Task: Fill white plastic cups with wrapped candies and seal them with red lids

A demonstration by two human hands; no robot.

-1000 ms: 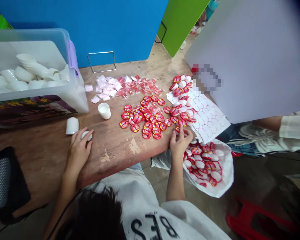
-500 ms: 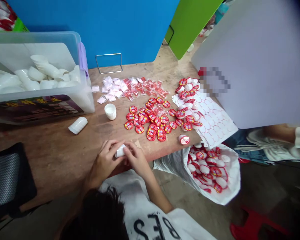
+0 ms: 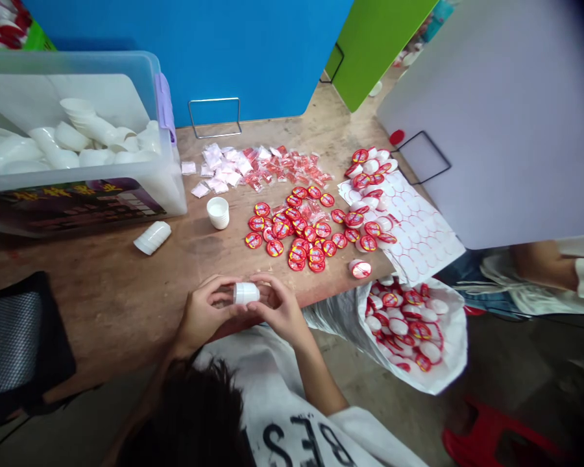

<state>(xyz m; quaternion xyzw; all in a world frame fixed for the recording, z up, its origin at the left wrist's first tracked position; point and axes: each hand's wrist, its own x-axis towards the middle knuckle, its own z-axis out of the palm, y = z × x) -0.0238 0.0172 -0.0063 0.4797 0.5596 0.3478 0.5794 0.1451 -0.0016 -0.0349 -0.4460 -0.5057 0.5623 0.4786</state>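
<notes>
At the table's front edge, a short stack of white plastic cups lies on its side between my two hands. My left hand curls round its left end, with fingers above and thumb below. From the other side, my right hand grips its right end between fingers and thumb. Beyond them, another stack of white cups stands upright, and a third stack lies tipped over to the left. Round red lids are heaped to the right of the upright stack.
A clear bin of white cups stands at left. Small pink and red packets lie behind the lids. Filled lidded cups rest by printed sheets; more fill a white sack. Another person's arm shows at right.
My hands have spread a little apart, and more of the cup stack shows between them. It has shifted slightly to the right.
</notes>
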